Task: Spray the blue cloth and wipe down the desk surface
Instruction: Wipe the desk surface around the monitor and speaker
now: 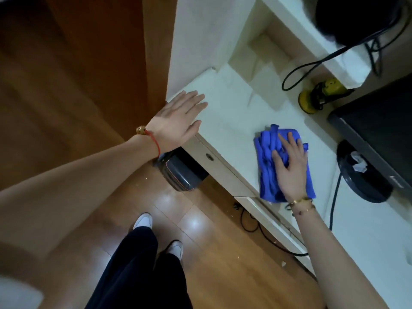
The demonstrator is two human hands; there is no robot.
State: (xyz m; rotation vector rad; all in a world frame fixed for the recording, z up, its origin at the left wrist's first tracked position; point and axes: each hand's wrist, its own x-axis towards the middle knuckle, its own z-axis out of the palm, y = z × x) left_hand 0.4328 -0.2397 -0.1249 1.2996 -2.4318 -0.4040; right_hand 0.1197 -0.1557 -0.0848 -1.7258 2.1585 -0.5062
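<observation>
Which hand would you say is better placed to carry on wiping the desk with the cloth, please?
Right. The right hand already presses flat on the blue cloth on the desk; the left hand rests at the desk's corner, apart from the cloth.

There's a black monitor (379, 128) on its round stand (362, 175) with a crumpled scrap (359, 162) on it, a yellow gadget (318, 94) tangled in black cable (312, 65), and a dark box (181, 172) on the wood floor (211, 253).

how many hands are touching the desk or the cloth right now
2. The left hand lies flat on the desk corner; the right hand presses on the blue cloth.
</observation>
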